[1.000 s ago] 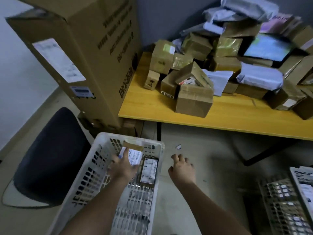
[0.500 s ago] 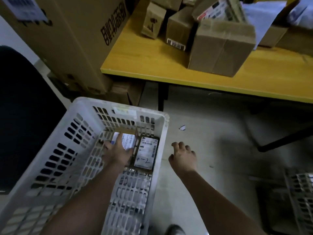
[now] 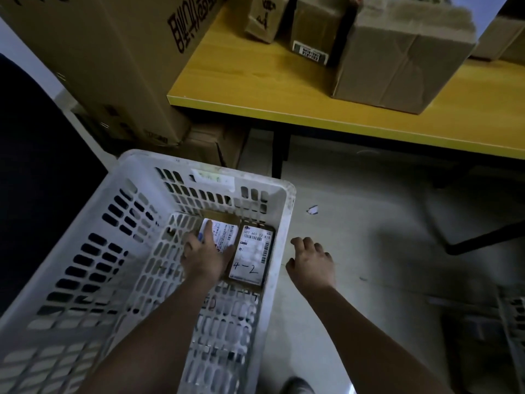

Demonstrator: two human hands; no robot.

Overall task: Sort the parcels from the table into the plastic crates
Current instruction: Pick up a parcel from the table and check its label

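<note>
Head view, looking down: left hand [image 3: 205,258] deep in the white crate [image 3: 287,223], palm down on a labelled parcel [image 3: 224,237] at the far end of the crate floor, forefinger stretched along the label, other fingers draped over its near edge; whether pressing or pinching, cannot tell. Just beside it, touching along one side, a second parcel [image 3: 252,255] marked "4-2", flat against the right wall. Right hand [image 3: 311,264] outside the crate, hovering above the floor [image 3: 369,251], fingers loosely curled, holding nothing. More parcels waiting up on the yellow table [image 3: 255,89], the big box [image 3: 403,52] nearest the edge, most of the pile out of frame. Dim light down here, so a misread label and a wrong crate look like the main risk. Could also nudge the "4-2" parcel askew on withdrawing. Another crate [image 3: 514,322] barely visible at right, easy to clip
</note>
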